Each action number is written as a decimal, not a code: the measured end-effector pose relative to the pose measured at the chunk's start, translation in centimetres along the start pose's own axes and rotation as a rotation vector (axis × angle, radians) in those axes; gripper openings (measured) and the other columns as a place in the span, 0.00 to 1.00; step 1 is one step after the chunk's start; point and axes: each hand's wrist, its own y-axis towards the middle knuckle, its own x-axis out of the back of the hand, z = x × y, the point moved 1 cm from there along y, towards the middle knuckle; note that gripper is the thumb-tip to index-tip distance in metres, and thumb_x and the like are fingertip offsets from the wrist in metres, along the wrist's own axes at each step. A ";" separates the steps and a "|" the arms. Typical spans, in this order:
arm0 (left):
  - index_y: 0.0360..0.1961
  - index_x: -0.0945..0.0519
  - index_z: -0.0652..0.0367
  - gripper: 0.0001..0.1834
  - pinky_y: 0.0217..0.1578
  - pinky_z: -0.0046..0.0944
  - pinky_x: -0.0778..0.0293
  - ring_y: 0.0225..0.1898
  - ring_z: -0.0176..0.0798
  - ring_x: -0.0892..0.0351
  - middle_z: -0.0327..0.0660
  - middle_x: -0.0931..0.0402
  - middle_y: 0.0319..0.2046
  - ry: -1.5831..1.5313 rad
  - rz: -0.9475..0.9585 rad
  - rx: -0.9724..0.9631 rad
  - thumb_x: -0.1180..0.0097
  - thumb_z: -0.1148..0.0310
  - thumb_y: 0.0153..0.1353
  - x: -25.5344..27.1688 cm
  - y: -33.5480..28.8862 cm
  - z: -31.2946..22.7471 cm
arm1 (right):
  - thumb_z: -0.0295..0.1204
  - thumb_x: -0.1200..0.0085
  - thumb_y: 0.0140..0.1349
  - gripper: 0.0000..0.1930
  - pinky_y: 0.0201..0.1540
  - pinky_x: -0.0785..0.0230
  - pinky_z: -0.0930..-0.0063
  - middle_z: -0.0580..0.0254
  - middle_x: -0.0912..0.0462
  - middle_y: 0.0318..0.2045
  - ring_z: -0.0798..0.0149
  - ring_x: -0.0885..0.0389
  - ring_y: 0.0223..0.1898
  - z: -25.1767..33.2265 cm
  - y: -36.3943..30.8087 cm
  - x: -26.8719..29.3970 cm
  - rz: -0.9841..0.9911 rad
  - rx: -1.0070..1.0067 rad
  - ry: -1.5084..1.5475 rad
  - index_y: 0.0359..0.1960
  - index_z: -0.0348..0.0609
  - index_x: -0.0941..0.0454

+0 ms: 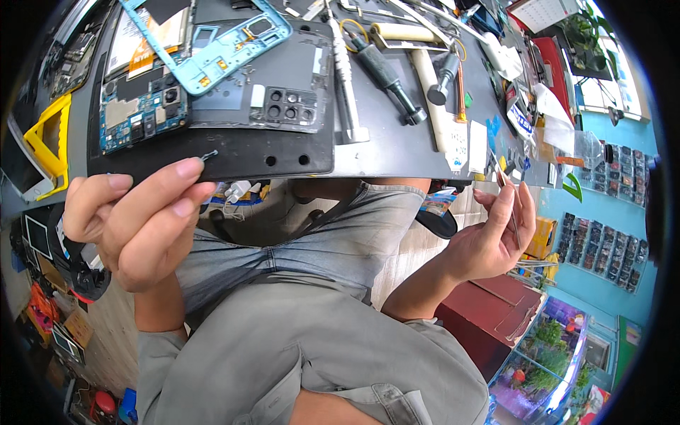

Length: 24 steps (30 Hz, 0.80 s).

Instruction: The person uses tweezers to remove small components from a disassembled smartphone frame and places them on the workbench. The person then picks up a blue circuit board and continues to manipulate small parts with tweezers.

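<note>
From the head camera, the left hand (138,223) is raised in front of the near edge of the counter (397,152), its thumb and forefinger pinched shut on a tiny metal part (210,154), perhaps a screw or small clip; it is too small to tell which. The other fingers (95,198) curl loosely into the palm. The part sits just at the fingertips, held over the front edge of a dark work mat (234,159) that lies on the counter.

The right hand (492,237) is held off the counter's right corner, well apart from the left, its fingers closed around thin metal tweezers (508,205) that point upward.

On the mat, beyond the left hand, lies an opened phone with its blue circuit board (142,113) exposed. A light blue phone frame (219,46) rests tilted across it, and a grey back cover with camera holes (283,92) lies just beside. To the right a white-handled screwdriver (343,71) and a black-handled screwdriver (386,78) lie on the counter. A yellow stand (49,138) sits at the left edge. The person's grey trousers (319,241) fill the lower middle.
</note>
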 end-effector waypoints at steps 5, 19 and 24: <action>0.46 0.23 0.47 0.18 0.49 0.39 0.31 0.50 0.43 0.25 0.37 0.06 0.45 0.009 0.004 0.006 0.23 0.68 0.64 0.0 -0.2 0.0 | 0.18 0.38 0.74 0.14 0.37 0.17 0.75 0.38 0.10 0.46 0.66 0.13 0.32 -0.1 -0.5 -0.2 0.018 -0.040 0.013 0.58 0.26 0.20; 0.47 0.23 0.46 0.20 0.48 0.39 0.32 0.49 0.41 0.25 0.35 0.06 0.45 0.022 0.017 0.030 0.22 0.67 0.61 0.4 0.3 -0.4 | 0.19 0.38 0.74 0.14 0.37 0.18 0.75 0.40 0.10 0.45 0.66 0.13 0.32 -0.2 -0.4 -0.8 0.029 0.009 -0.038 0.58 0.25 0.20; 0.46 0.23 0.37 0.22 0.45 0.37 0.34 0.50 0.37 0.28 0.19 0.08 0.47 -0.003 -0.020 0.077 0.20 0.61 0.58 0.1 -0.5 0.0 | 0.18 0.44 0.75 0.15 0.37 0.16 0.72 0.35 0.11 0.45 0.62 0.14 0.29 1.6 -0.6 -1.5 0.025 0.034 0.123 0.59 0.20 0.23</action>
